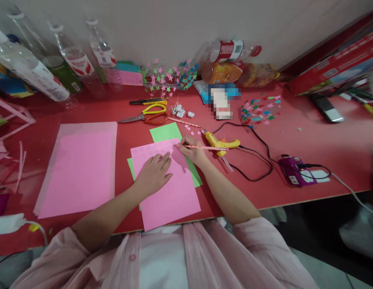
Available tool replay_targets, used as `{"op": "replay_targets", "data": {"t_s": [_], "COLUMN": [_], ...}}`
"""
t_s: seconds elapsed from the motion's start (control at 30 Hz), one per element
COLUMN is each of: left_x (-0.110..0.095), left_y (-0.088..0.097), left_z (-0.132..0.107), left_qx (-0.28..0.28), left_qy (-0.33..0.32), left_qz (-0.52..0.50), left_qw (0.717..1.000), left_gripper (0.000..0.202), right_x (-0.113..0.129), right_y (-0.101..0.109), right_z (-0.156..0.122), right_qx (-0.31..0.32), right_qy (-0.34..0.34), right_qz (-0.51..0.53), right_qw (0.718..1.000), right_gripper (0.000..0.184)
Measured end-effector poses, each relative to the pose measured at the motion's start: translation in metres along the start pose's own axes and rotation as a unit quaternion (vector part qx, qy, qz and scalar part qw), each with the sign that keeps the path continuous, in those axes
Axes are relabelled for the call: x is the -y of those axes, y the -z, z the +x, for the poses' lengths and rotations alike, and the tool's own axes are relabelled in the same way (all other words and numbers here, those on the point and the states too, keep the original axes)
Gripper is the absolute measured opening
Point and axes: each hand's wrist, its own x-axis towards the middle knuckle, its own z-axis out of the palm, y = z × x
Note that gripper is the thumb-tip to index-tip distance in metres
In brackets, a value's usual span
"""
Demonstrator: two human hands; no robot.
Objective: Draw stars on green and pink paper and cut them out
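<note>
A sheet of pink paper lies at a slant in front of me, over green paper that shows at its edges. Faint drawn marks run along the pink sheet's top. My left hand rests flat on the pink sheet with its fingers spread. In my right hand is a pink pencil, pinched near its point, its tip at the sheet's upper right part. The pencil's other end reaches out to the right, over a yellow hot glue gun.
Left of me lies a stack of pink paper. Beyond the sheet are scissors, a utility knife and small star cutouts. Plastic bottles line the wall. A black cord runs to a purple power strip at right.
</note>
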Motion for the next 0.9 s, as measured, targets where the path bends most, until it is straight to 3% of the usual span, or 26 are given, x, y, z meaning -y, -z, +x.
{"op": "replay_targets", "data": {"t_s": [0.9], "left_x": [0.0005], "left_y": [-0.002], "left_z": [-0.0009], "left_qx": [0.004], "left_qy": [0.001], "left_qz": [0.013], "left_qw": [1.0], "left_gripper": [0.049], "right_x": [-0.0013], "right_y": [0.0023], "right_z": [-0.0013], "right_qx": [0.008], "right_qy": [0.033], "right_qz": [-0.005], "right_qw": [0.999], "right_gripper": [0.02]}}
